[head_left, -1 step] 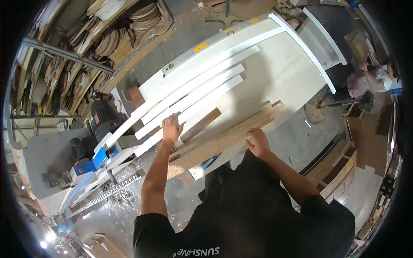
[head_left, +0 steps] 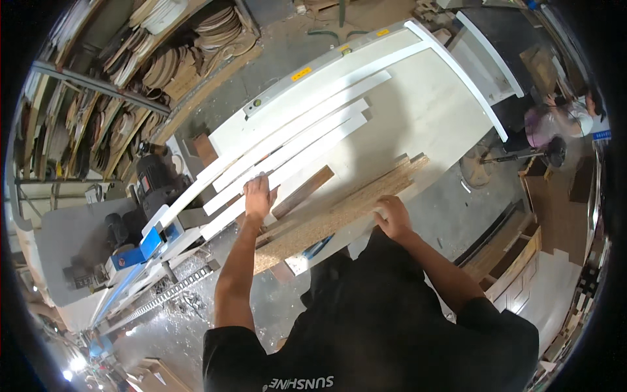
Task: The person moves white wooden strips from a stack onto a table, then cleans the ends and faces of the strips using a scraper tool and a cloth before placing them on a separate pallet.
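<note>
We stand at the white counter (head_left: 418, 124) with our left hand (head_left: 258, 197) spread flat, palm down, on the near end of a white strip (head_left: 287, 171), its grip open and closed around nothing, seemingly to pin the strip beside the other white strips (head_left: 307, 127). Our right hand (head_left: 392, 219) curls over the near edge of the particleboard strips (head_left: 339, 212), which lie slantwise across the counter's near edge, fingers wrapped on the stack as if to steady it.

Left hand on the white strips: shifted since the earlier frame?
No. The left hand lies at the same spot on the long white wooden strips, beside the brown wooden block.
</note>
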{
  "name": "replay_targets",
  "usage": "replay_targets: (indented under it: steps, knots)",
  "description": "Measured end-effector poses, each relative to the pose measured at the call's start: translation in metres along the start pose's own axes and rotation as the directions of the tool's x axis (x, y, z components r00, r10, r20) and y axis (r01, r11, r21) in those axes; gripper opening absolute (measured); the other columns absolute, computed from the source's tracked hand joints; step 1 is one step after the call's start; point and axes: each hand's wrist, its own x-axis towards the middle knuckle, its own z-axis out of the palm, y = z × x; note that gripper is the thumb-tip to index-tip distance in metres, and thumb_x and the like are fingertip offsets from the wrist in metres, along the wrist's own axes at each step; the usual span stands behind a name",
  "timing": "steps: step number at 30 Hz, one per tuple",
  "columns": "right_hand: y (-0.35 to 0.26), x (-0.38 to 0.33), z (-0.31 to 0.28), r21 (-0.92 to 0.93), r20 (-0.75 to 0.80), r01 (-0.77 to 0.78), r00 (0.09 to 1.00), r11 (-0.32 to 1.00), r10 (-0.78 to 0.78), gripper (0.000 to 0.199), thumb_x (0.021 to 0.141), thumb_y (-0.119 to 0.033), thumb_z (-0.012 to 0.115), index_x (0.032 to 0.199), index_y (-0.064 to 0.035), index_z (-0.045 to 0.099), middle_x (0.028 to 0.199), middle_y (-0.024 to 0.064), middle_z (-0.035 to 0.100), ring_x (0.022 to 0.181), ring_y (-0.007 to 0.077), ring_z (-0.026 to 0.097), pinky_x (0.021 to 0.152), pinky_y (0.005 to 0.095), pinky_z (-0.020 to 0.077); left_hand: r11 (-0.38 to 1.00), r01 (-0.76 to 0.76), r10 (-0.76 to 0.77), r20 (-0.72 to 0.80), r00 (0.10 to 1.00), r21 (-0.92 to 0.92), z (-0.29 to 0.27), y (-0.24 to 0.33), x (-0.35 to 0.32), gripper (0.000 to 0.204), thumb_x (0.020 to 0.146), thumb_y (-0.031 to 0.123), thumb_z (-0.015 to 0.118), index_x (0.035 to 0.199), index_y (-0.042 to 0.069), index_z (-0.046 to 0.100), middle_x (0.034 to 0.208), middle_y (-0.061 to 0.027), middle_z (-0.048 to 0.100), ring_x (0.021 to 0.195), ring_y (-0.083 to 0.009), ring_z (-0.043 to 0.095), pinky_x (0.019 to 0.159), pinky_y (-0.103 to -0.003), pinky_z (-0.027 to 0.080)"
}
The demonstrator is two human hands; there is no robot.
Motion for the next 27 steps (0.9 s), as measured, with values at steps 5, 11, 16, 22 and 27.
replay_targets:
  steps: [5, 11, 16, 22, 27]
  knots:
    - [0.008, -0.007, -0.030, 0.051, -0.116, -0.089, 0.989, 0.995, 0.095, 0.027, 0.092, -0.017, 0.075, 0.116, -0.0059, 0.069, 0.122, 0.0172, 0.067, 0.120, 0.0415, 0.062, 0.104, 0.0509, 0.0502, 0.996, 0.035, -0.035, -0.007, 0.999, 0.085, 0.004, -0.006, 0.038, 0.060, 0.096, 0.026, 0.074, 0.148, 0.002, 0.055, 0.142, -0.0193, 0.061, 0.130, -0.0380, 0.056, 0.113, -0.055, 0.039]
    - [0.002, -0.014, -0.040, 0.071, -0.147, -0.161, 0.974, 0.984, 0.170, 0.026, 0.093, -0.017, 0.074, 0.116, -0.0051, 0.069, 0.122, 0.0180, 0.068, 0.117, 0.0413, 0.064, 0.102, 0.0490, 0.0523, 0.985, 0.069, -0.055, -0.088, 0.995, 0.159, 0.016, -0.001, 0.059, 0.064, 0.096, 0.032, 0.074, 0.150, 0.002, 0.054, 0.141, -0.0169, 0.061, 0.128, -0.0370, 0.058, 0.112, -0.051, 0.043]
    - [-0.001, -0.023, -0.024, 0.153, -0.149, -0.146, 0.974, 0.977, 0.169, 0.026, 0.093, -0.017, 0.075, 0.115, -0.0044, 0.069, 0.123, 0.0174, 0.068, 0.116, 0.0404, 0.065, 0.100, 0.0480, 0.0540, 0.983, 0.089, -0.077, -0.081, 0.994, 0.158, 0.013, 0.011, 0.065, 0.065, 0.091, 0.033, 0.080, 0.143, 0.003, 0.059, 0.137, -0.0180, 0.063, 0.127, -0.0368, 0.058, 0.112, -0.050, 0.045]
    - [-0.018, -0.002, 0.003, 0.253, -0.035, -0.107, 0.992, 0.961, 0.120, 0.031, 0.093, -0.018, 0.077, 0.118, -0.0026, 0.067, 0.121, 0.0184, 0.067, 0.116, 0.0394, 0.066, 0.100, 0.0468, 0.0538, 0.988, 0.120, -0.130, 0.110, 0.985, 0.095, -0.009, 0.016, 0.075, 0.062, 0.078, 0.040, 0.090, 0.126, 0.006, 0.072, 0.134, -0.0178, 0.068, 0.130, -0.0367, 0.061, 0.117, -0.050, 0.044]
    - [-0.051, 0.041, 0.035, 0.506, 0.204, -0.246, 0.965, 0.827, 0.162, 0.062, 0.093, -0.033, 0.082, 0.138, 0.0012, 0.058, 0.136, 0.0215, 0.064, 0.125, 0.0362, 0.065, 0.107, 0.0447, 0.0516, 0.961, 0.255, -0.249, 0.063, 0.966, -0.106, -0.050, 0.061, 0.077, 0.063, 0.073, 0.036, 0.089, 0.126, 0.004, 0.075, 0.117, -0.0179, 0.072, 0.107, -0.0353, 0.073, 0.091, -0.046, 0.061]
